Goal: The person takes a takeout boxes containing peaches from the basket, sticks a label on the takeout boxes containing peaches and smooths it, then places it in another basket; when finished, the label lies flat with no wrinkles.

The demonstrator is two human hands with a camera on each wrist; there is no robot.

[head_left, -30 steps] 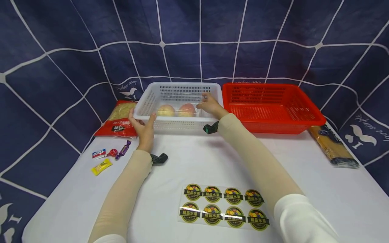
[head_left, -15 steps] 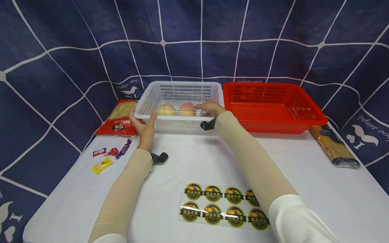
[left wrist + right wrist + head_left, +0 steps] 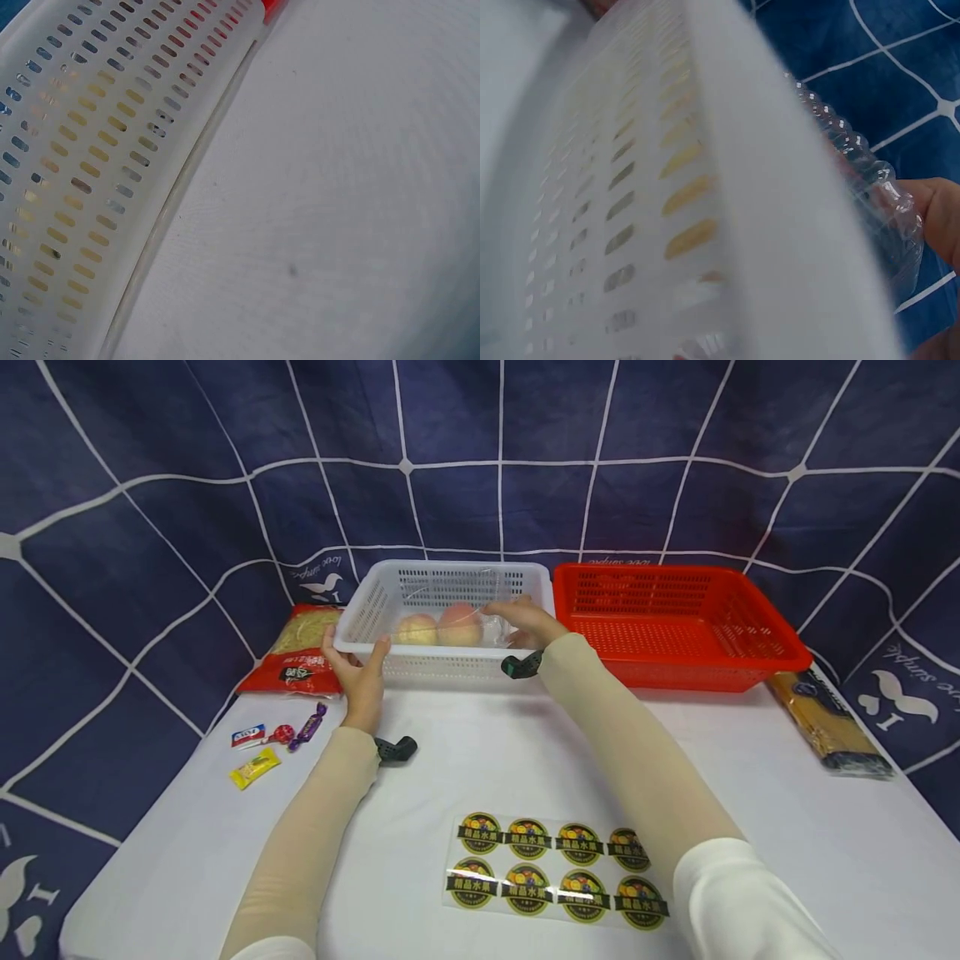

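In the head view a white plastic basket [image 3: 442, 664] stands at the back of the table. My left hand [image 3: 360, 685] grips its front left corner, thumb over the rim. Inside lies a clear plastic box [image 3: 491, 635] beside two round, peach-like fruits: a pale yellow fruit [image 3: 417, 630] and a pink fruit [image 3: 460, 625]. Whether the fruits are within the box is hard to tell. My right hand [image 3: 531, 620] reaches over the rim and holds the box's right end. The right wrist view shows the box's ribbed edge [image 3: 885, 191] against my fingers. Only the perforated basket wall shows in the left wrist view.
A red basket [image 3: 675, 672] touches the white one's right side. Left are a red food bag [image 3: 296, 664], a purple candy [image 3: 307, 727], a lollipop [image 3: 282, 734] and a yellow packet [image 3: 255, 768]. A sticker sheet [image 3: 555, 868] lies in front; a noodle pack [image 3: 828, 727] lies right.
My right hand went lower into the basket, then rose slightly, and the clear box now sits tilted with its right end higher. My left hand stays on the basket corner.
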